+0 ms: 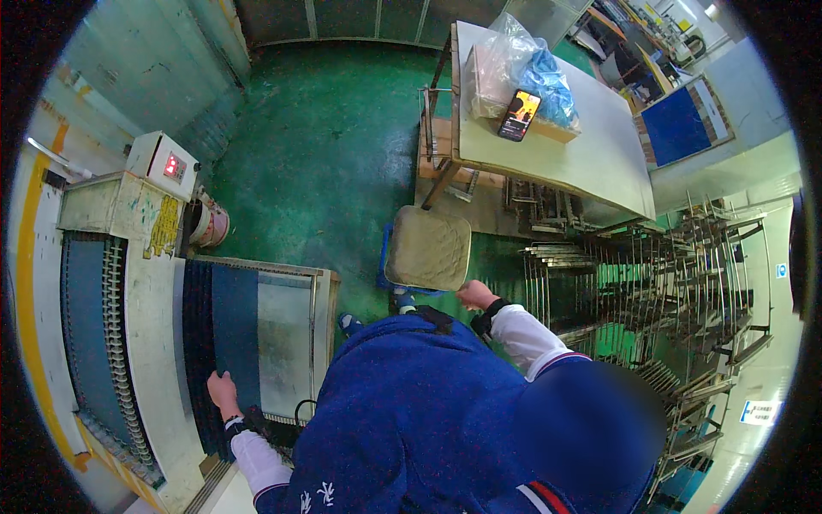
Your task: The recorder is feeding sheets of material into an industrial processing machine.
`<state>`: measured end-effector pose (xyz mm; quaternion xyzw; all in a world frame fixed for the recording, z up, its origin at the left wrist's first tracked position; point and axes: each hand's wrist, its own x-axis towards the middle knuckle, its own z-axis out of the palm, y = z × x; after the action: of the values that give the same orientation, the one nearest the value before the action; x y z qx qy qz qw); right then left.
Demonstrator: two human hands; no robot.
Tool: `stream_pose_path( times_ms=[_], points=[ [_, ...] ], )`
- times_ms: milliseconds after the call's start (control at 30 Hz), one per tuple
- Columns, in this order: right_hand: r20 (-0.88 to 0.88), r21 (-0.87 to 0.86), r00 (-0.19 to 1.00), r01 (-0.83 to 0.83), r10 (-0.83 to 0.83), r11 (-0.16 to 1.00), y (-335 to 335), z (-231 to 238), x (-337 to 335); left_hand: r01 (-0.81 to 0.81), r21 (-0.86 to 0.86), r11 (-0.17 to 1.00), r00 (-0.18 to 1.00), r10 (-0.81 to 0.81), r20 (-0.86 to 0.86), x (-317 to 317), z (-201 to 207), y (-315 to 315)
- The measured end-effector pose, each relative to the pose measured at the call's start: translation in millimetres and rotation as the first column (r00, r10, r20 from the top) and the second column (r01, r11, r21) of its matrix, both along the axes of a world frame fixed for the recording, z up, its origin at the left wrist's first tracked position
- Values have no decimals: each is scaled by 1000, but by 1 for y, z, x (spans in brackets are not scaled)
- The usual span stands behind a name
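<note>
My left hand (223, 396) is down at the left, its fingers curled at the edge of the dark blue sheets (201, 343) on a low machine bed. How far the fingers wrap the edge is hidden. Ahead of my body stands a stool (427, 248) with a worn beige cushioned seat and a blue frame. At the near right corner of that seat is my right hand (479, 295), fingers bent closed. I cannot make out whether it grips the seat edge or only touches it.
A white control box (163, 167) with a red display tops the machine at left, a bucket (210, 223) beside it. Ahead right, a table (591, 163) carries a phone (519, 115) and plastic bags (548, 81). Metal racks (668, 291) crowd the right side. The floor (300, 146) is green.
</note>
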<state>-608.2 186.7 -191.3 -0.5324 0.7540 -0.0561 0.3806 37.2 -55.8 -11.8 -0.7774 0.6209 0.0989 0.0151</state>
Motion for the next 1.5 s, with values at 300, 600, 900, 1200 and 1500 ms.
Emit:
stream_pose_path(
  times_ms=[300,600,900,1200,1500],
  points=[
    [88,293,908,370,-411,882,-23,64,21,4,5,1000,1000,-4,4,7,-5,1],
    [156,258,883,396,-442,882,-19,54,19,-6,16,1000,1000,6,16,11,-10,-3],
    [115,212,955,247,-275,946,-23,41,14,100,-16,995,994,-99,55,25,-5,-5],
    [-175,102,849,-487,498,867,-58,28,0,71,-209,975,981,-30,191,63,117,15],
    [237,137,971,-29,-4,990,-118,-18,19,-625,-353,696,627,178,-758,68,248,105]
  ],
)
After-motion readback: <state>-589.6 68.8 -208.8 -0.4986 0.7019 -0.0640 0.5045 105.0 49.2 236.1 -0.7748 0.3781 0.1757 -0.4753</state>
